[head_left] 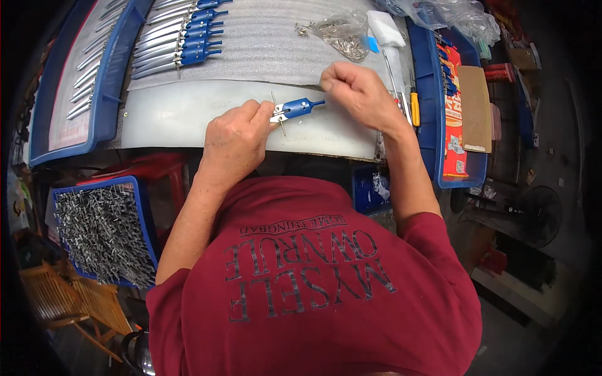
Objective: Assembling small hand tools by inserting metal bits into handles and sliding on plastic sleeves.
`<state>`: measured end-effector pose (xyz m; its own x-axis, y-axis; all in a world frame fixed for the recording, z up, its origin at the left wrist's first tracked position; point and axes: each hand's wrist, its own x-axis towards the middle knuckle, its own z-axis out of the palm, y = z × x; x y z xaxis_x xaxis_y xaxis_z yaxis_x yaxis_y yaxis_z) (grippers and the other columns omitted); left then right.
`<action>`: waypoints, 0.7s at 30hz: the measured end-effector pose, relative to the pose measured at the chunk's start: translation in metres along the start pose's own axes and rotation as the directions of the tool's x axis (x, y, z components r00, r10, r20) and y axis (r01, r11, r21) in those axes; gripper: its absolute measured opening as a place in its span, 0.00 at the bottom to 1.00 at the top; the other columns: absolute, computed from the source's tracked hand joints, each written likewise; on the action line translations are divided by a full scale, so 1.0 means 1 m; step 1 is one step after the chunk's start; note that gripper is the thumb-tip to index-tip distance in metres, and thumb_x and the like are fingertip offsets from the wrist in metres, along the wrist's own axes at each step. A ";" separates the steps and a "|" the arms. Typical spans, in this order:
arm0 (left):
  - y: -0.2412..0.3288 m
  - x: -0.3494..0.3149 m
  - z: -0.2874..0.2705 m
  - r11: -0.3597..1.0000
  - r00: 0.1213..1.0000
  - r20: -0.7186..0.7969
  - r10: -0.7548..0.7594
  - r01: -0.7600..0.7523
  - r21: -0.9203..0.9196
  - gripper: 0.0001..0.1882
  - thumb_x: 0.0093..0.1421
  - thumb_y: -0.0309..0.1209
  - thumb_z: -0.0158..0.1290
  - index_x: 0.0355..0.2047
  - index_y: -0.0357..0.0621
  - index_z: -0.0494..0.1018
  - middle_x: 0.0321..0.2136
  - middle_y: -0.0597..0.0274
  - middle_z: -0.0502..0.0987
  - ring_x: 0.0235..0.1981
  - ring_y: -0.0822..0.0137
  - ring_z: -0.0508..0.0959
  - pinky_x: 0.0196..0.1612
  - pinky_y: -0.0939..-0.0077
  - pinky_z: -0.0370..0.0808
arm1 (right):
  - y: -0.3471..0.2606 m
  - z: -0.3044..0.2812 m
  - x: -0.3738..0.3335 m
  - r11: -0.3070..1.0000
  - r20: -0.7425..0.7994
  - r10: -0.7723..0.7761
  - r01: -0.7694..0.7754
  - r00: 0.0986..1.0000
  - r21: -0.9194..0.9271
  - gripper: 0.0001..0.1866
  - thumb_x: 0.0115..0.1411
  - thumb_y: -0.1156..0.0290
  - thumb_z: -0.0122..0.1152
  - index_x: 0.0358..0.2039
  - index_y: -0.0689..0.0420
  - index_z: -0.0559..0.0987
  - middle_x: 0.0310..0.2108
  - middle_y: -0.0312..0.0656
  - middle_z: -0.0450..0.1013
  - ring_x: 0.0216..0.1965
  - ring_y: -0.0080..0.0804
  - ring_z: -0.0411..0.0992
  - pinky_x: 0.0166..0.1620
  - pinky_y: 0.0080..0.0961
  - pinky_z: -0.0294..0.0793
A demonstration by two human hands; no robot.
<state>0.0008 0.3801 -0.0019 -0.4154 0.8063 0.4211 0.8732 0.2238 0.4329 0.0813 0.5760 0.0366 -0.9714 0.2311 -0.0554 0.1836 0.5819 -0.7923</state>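
We gripped a blue-and-silver tool (295, 109) in our left hand (237, 135), the fingers closed around its silver end, over the white front strip of the bench (172, 116). The blue part pointed to the right and ended in a narrow tip, while a thin metal pin (281, 124) stood crosswise near our knuckles. Our right hand (360, 94) was curled shut just beside that tip; whether anything sat inside the fingers, we could not tell.

Beyond our left hand, a row of matching blue-and-silver pieces (188, 44) lay side by side on a pale foam sheet (263, 44). A clear bag (345, 37) of small metal parts lay farther back on the same sheet, near a white bundle (387, 28). A screwdriver with a yellow handle (414, 109) lay near our right wrist.

Blue trays flanked us. The left tray (110, 94) held slim silver pieces (81, 97) on a pale lining; the right tray (427, 94) held more blue parts (447, 75), red printed card and a brown cardboard piece (475, 109). Below the bench on our left, a blue crate (147, 219) brimmed with small metal parts (100, 232), near a wooden chair (53, 294). We wore a maroon shirt (313, 338); a black fan (533, 216) stood at lower right.
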 end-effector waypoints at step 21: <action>0.002 -0.002 0.005 0.999 1.000 -0.006 0.004 -0.004 0.050 0.11 0.44 0.24 0.51 0.30 0.41 0.65 0.17 0.59 0.63 0.19 0.61 0.68 0.19 0.70 0.65 | -0.013 0.022 -0.015 0.967 0.025 -0.062 0.066 0.998 -0.247 0.09 0.48 0.71 0.49 0.23 0.64 0.71 0.17 0.50 0.67 0.19 0.39 0.66 0.25 0.29 0.64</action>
<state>0.0049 0.3812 -0.0056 -0.4132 0.8037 0.4281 0.8865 0.2476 0.3908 0.0904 0.5479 0.0349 -0.9843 0.1753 -0.0216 0.1508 0.7703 -0.6196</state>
